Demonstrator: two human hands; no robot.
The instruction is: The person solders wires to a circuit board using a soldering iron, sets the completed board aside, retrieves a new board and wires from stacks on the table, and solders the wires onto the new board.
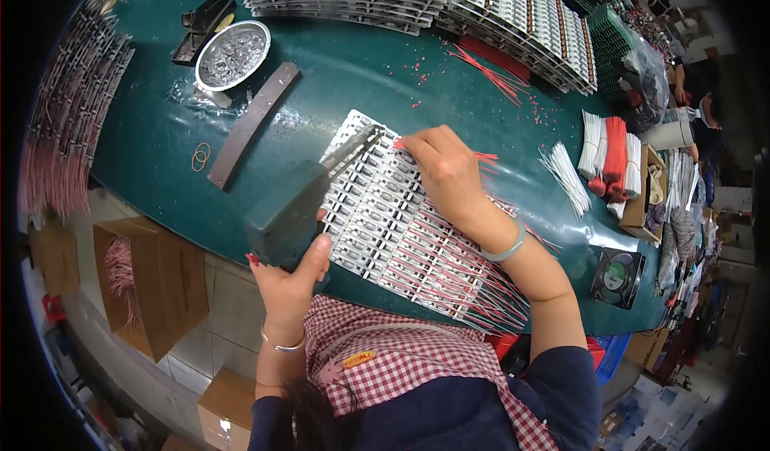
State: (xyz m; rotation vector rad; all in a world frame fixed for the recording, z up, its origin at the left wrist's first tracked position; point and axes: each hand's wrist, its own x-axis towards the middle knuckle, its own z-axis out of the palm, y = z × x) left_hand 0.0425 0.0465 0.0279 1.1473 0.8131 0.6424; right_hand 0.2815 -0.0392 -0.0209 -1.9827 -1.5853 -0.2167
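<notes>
My left hand (pixel 290 282) is wrapped round the handle of a dark grey soldering gun (pixel 285 218). Its long metal front end slants over the far part of a white panel (pixel 353 210), which bears rows of small metal parts. Red wires (pixel 449 270) run from the panel's nearer rows toward the right. Over the panel's far right edge, my right hand (pixel 445 170) pinches a red wire, its tip showing at the fingertips beside the tool's front end. Part of that wire emerges beyond the hand on the right. The fingers partly hide the exact contact point.
Stacked panels (pixel 345 2) line the table's back. A silver dish (pixel 233 55) and a brown curved bar (pixel 255 126) lie left. Loose red wires (pixel 489 74) are at the back; white wires (pixel 565 180) and a black fan (pixel 618 277) sit right. A cardboard box (pixel 172 282) stands below the table.
</notes>
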